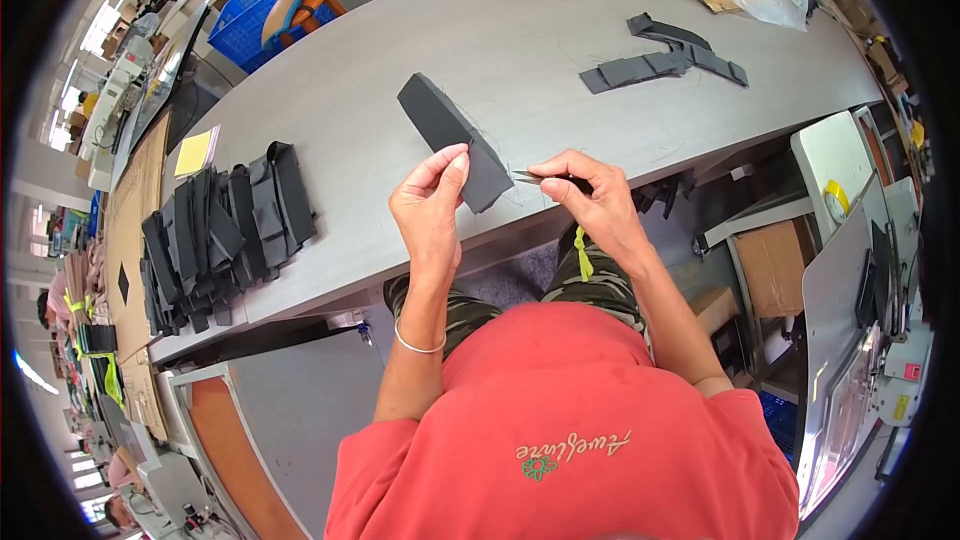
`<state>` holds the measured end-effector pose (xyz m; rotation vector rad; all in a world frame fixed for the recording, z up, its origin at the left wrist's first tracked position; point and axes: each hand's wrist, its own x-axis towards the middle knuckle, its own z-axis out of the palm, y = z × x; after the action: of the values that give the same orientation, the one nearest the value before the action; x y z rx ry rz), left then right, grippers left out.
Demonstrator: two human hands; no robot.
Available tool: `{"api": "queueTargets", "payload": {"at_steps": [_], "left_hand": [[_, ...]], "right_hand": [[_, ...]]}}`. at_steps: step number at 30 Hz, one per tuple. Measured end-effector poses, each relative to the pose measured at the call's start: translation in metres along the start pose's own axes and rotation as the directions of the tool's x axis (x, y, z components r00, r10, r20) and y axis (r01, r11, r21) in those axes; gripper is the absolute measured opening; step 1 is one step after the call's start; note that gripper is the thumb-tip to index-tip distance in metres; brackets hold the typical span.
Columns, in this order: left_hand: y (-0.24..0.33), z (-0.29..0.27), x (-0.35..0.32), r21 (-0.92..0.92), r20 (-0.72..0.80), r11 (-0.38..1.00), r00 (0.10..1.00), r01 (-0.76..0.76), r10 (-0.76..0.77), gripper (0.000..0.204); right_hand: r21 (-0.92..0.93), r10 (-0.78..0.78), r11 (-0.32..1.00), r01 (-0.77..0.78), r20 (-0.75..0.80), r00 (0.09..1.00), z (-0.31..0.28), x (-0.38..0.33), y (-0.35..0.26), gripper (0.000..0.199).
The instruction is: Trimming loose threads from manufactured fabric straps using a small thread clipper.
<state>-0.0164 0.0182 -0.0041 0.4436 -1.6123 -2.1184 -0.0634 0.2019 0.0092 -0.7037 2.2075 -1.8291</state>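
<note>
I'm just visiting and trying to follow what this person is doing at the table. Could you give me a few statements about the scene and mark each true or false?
1. The left hand pinches a black fabric piece. True.
2. The right hand is empty. False: it holds small snips pointed at the piece.
3. A stack of black pieces lies on the table to the person's left. True.
4. The table is bright red. False: it is grey.
5. A blue crate stands beyond the table. True.
</note>
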Motion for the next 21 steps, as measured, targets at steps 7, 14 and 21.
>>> {"api": "queueTargets", "payload": {"at_steps": [7,14,21], "left_hand": [[-0.002,0.0023,-0.0019,-0.016,0.0,1.0,1.0,0.016,-0.016,0.018],[-0.0026,0.0023,-0.0025,-0.026,0.002,0.999,0.999,0.043,-0.043,0.018],[-0.0028,-0.0005,-0.0022,-0.05,0.008,0.995,0.996,0.087,-0.087,0.018]], "right_hand": [[0.074,-0.054,0.995,0.06,-0.075,0.996,0.0072,-0.0016,0.0028,0.015],[-0.279,-0.252,0.935,0.217,-0.097,0.963,0.0052,0.0003,-0.0015,0.012],[-0.383,-0.325,0.885,0.263,-0.106,0.94,-0.0018,-0.0003,0.0012,0.012]]}}
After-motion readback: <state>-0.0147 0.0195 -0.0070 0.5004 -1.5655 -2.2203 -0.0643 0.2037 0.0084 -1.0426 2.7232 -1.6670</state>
